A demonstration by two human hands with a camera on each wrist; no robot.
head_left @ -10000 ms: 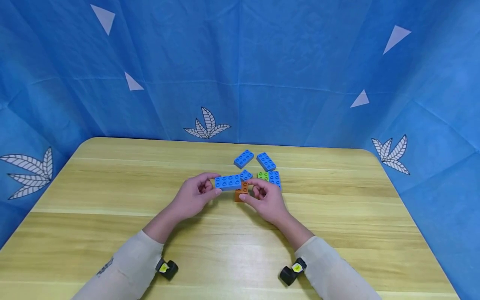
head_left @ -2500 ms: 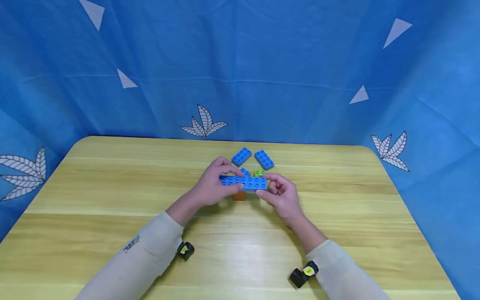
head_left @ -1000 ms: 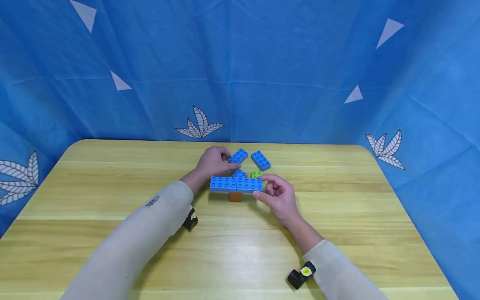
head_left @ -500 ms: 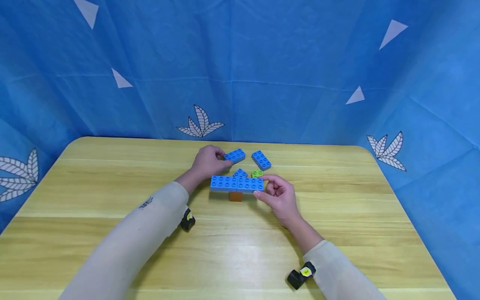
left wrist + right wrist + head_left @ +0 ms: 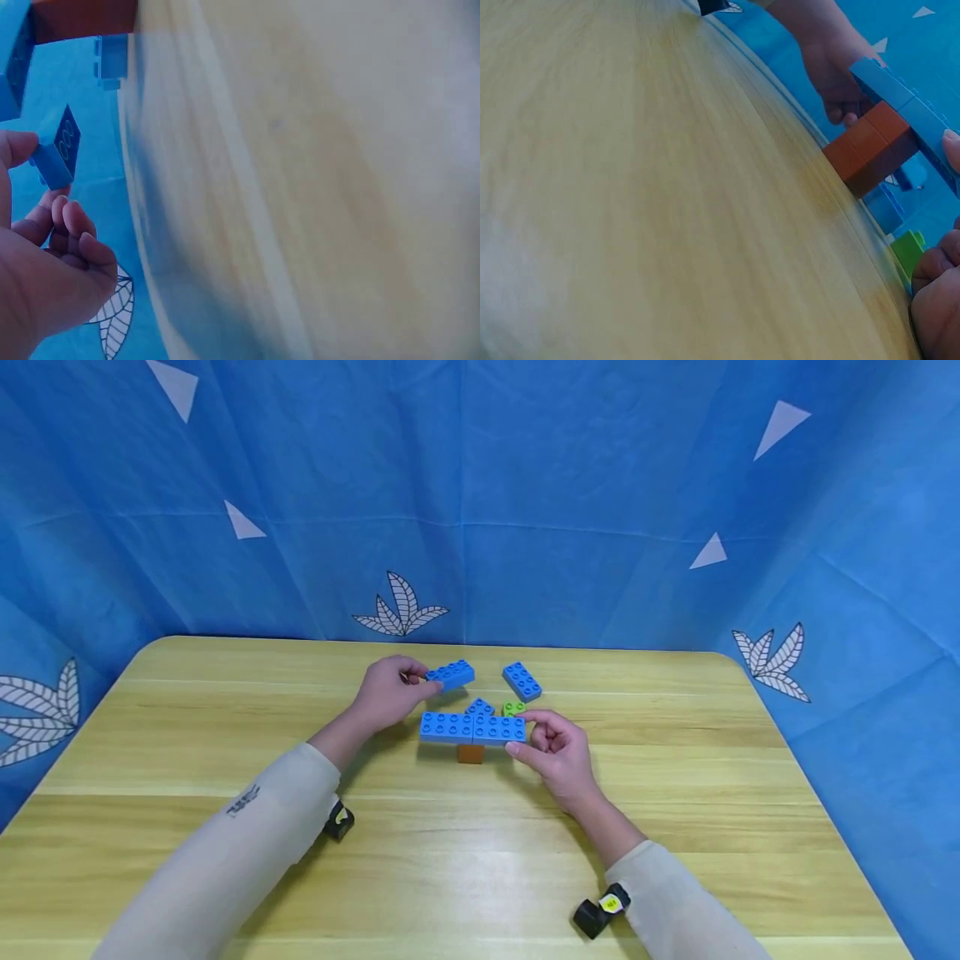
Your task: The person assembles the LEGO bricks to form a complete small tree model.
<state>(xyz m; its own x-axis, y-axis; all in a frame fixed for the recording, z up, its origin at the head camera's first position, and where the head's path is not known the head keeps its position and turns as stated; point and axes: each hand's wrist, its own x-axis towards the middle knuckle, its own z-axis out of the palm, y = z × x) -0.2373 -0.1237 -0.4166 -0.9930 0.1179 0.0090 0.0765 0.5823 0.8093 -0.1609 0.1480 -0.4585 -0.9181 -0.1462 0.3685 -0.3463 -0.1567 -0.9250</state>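
My left hand point(image 5: 388, 695) pinches a blue eight-stud building brick point(image 5: 455, 674) by its left end, thumb in front. From below, the left wrist view shows this same brick point(image 5: 58, 154) clear of the table. Two blue bricks point(image 5: 446, 727) lie end to end on top of an orange brick stack point(image 5: 471, 754), forming a bar that overhangs both sides. My right hand point(image 5: 558, 758) pinches the bar's right end between thumb and index finger. In the right wrist view the orange stack point(image 5: 870, 148) stands upright on the table under the bar.
Behind the bar sit a small blue brick point(image 5: 480, 706) and a green brick point(image 5: 513, 708), both partly hidden by it. Another blue brick point(image 5: 522, 681) lies farther back. A blue patterned cloth point(image 5: 585, 510) hangs behind the wooden table point(image 5: 675, 760).
Two blue bricks were placed across the orange stack. My left hand let go of the bar, reached back, took another blue brick and drew it left. My right hand stays at the bar's end.
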